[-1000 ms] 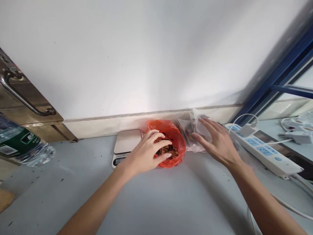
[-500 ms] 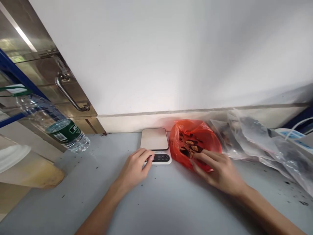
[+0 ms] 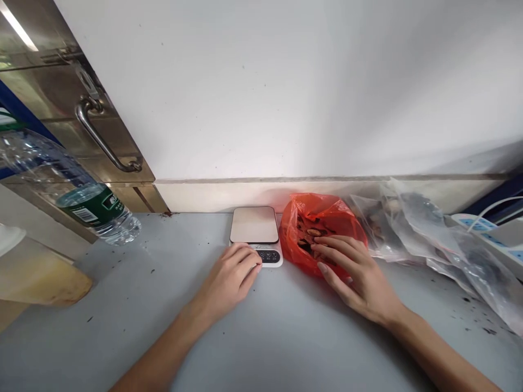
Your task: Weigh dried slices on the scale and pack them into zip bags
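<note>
A small white kitchen scale (image 3: 254, 224) with a bare steel platform stands against the wall's foot. My left hand (image 3: 229, 279) rests at its front edge, fingers curled, fingertips on the dark button strip; it holds nothing. Right of the scale sits an open orange plastic bag (image 3: 343, 223) with brown dried pieces inside. My right hand (image 3: 356, 275) lies on the bag's front rim, fingers stretched out and reaching into the opening among the pieces.
Several clear plastic bags (image 3: 412, 228) with dark contents lie to the right, beside a white power strip (image 3: 486, 224). A water bottle (image 3: 77, 193) stands at the left near a steel door with a handle (image 3: 102, 139). Dark crumbs dot the grey tabletop (image 3: 281, 337).
My left hand left the orange bag and went to the scale's buttons. My right hand moved from the clear bags to the orange bag and reached further into it. The view swung left.
</note>
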A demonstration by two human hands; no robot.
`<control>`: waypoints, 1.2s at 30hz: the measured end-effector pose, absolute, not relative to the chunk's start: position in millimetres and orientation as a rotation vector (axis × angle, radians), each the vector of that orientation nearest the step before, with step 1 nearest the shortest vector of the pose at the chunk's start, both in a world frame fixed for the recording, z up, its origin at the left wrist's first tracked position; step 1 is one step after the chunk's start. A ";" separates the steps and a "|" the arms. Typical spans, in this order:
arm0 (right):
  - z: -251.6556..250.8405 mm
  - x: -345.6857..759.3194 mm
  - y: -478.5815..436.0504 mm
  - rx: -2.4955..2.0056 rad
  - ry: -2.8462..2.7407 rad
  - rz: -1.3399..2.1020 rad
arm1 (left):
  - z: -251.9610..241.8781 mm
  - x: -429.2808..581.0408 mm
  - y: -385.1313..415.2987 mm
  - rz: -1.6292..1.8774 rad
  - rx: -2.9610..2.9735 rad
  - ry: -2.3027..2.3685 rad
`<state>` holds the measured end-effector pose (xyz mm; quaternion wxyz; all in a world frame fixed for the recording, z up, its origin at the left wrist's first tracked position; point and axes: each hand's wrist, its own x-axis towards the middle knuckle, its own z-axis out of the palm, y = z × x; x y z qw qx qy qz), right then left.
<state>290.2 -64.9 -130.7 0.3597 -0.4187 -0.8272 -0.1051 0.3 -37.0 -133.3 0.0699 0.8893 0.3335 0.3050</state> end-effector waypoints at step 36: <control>-118.5 365.7 -56.7 -1.690 -1.313 -0.797 | -93.5 100.1 -36.0 0.882 2.923 0.559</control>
